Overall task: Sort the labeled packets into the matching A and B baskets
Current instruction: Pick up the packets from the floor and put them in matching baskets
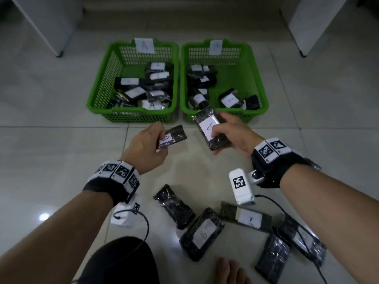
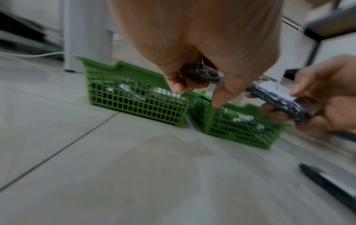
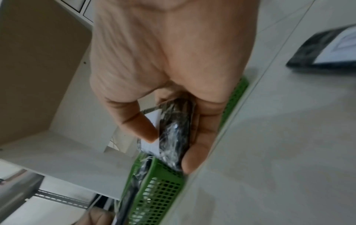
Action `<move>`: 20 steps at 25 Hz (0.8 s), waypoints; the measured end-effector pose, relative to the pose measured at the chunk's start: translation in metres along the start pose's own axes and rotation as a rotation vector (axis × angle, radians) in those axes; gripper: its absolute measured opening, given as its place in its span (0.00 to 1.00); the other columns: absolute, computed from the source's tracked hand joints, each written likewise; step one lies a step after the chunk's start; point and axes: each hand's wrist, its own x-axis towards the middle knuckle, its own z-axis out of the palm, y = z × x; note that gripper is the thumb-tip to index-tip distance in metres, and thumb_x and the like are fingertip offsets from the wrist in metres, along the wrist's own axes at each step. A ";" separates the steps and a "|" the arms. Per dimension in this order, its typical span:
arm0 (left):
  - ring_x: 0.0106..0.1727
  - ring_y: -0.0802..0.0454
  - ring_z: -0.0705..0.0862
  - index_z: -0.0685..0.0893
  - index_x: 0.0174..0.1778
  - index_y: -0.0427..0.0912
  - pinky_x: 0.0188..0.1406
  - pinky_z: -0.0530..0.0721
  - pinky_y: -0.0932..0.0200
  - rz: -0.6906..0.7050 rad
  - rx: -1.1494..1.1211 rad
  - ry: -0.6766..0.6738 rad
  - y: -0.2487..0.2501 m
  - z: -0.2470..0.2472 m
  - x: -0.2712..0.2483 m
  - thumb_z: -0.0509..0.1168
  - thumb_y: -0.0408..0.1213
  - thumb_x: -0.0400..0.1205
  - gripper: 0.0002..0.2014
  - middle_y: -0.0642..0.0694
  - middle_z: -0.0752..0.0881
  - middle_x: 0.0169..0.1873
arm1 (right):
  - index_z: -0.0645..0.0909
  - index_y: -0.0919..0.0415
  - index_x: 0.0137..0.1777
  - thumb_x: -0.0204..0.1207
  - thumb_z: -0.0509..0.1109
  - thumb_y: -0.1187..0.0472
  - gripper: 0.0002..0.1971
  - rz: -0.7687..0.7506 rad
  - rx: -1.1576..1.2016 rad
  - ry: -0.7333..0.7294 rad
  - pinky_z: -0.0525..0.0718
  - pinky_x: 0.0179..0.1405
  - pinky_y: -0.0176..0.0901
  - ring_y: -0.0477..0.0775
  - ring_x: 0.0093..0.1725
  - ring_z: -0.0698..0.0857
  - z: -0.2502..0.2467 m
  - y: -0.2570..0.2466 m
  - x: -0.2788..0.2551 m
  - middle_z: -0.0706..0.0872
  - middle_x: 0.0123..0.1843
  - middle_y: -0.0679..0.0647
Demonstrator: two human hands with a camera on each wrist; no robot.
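Two green baskets stand side by side on the floor: basket A [image 1: 102,95] on the left and basket B [image 1: 256,87] on the right, each holding several black packets with white labels. My left hand [image 1: 147,144] pinches a small black packet marked B [image 1: 174,136] just in front of the gap between the baskets. My right hand [image 1: 235,132] grips a longer black packet marked A [image 1: 209,128] above the near rim of basket B. In the left wrist view the fingers curl round the B packet [image 2: 200,73]. The right wrist view shows thumb and fingers clamping the A packet [image 3: 173,134].
Several more black packets lie on the tiles near me: an unlabelled one [image 1: 174,206], one marked B [image 1: 203,232], one marked A [image 1: 246,218] and others at the right [image 1: 301,236]. White furniture legs [image 1: 59,54] stand behind the baskets. My knee [image 1: 123,261] and foot [image 1: 229,271] are at the bottom.
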 end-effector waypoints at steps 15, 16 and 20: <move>0.48 0.59 0.85 0.77 0.66 0.50 0.50 0.82 0.61 -0.316 -0.129 0.544 -0.050 -0.080 0.059 0.79 0.49 0.73 0.28 0.60 0.86 0.52 | 0.79 0.51 0.60 0.76 0.80 0.64 0.17 -0.391 -0.231 0.240 0.89 0.39 0.35 0.48 0.46 0.90 0.097 -0.062 0.108 0.89 0.49 0.50; 0.49 0.58 0.86 0.77 0.66 0.51 0.51 0.83 0.59 -0.318 -0.097 0.535 -0.050 -0.080 0.068 0.79 0.50 0.73 0.27 0.59 0.87 0.52 | 0.79 0.49 0.60 0.76 0.80 0.59 0.16 -0.415 -0.363 0.263 0.86 0.40 0.35 0.50 0.47 0.88 0.101 -0.057 0.115 0.89 0.49 0.51; 0.51 0.44 0.88 0.78 0.62 0.52 0.51 0.88 0.46 -0.476 0.119 0.438 -0.085 -0.075 0.107 0.74 0.63 0.73 0.28 0.49 0.90 0.52 | 0.82 0.50 0.69 0.80 0.72 0.42 0.21 -0.508 -0.783 0.301 0.77 0.64 0.51 0.57 0.65 0.74 0.102 -0.043 0.126 0.81 0.62 0.53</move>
